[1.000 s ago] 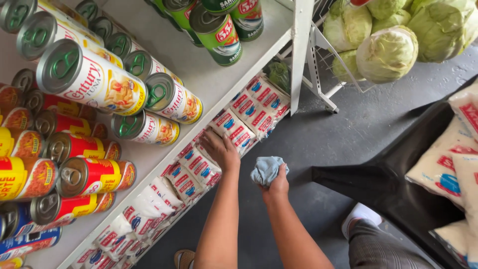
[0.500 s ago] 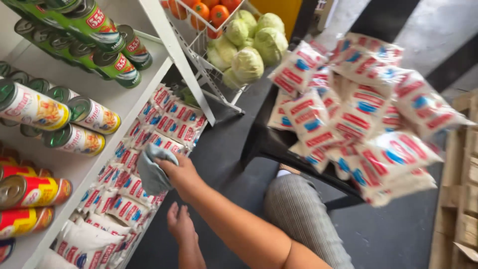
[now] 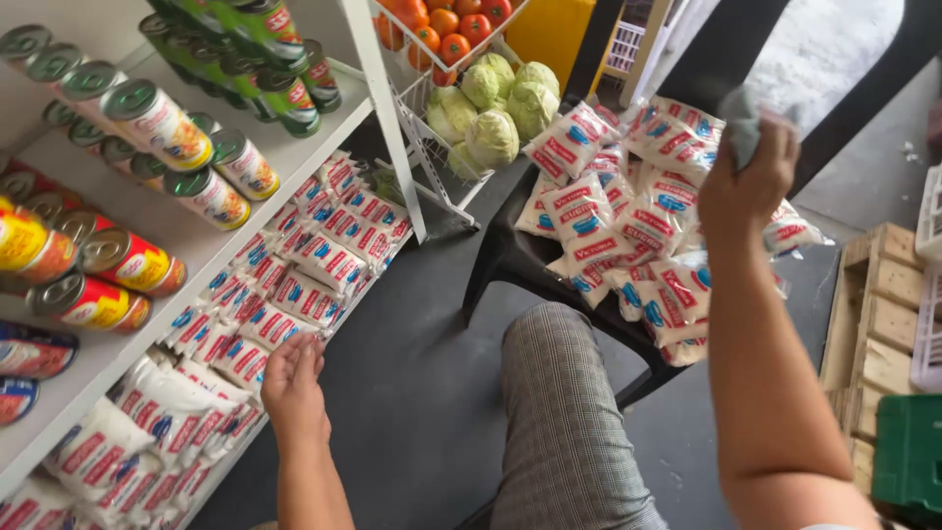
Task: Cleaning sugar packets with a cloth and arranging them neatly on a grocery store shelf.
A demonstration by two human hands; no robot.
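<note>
My right hand (image 3: 744,182) is raised in front of a dark plastic chair (image 3: 510,260) and grips a grey-blue cloth (image 3: 741,123). Piled on the chair are several small white packets with red and blue print (image 3: 628,216). My left hand (image 3: 292,378) is low at the bottom shelf, fingers apart, resting against a row of the same kind of packets (image 3: 294,285). It holds nothing. My knee in checked trousers (image 3: 564,393) is between the two hands.
A white shelf (image 3: 211,240) on the left carries cans lying on their sides (image 3: 167,128). A wire basket (image 3: 422,108) holds cabbages (image 3: 496,103) and tomatoes (image 3: 446,25). A wooden pallet (image 3: 883,314) and a green crate (image 3: 908,456) stand at the right.
My right hand has carried the cloth from the bottom-shelf packets up and to the right, over the chair. My left hand has stayed low by the shelf. The view has swung right.
</note>
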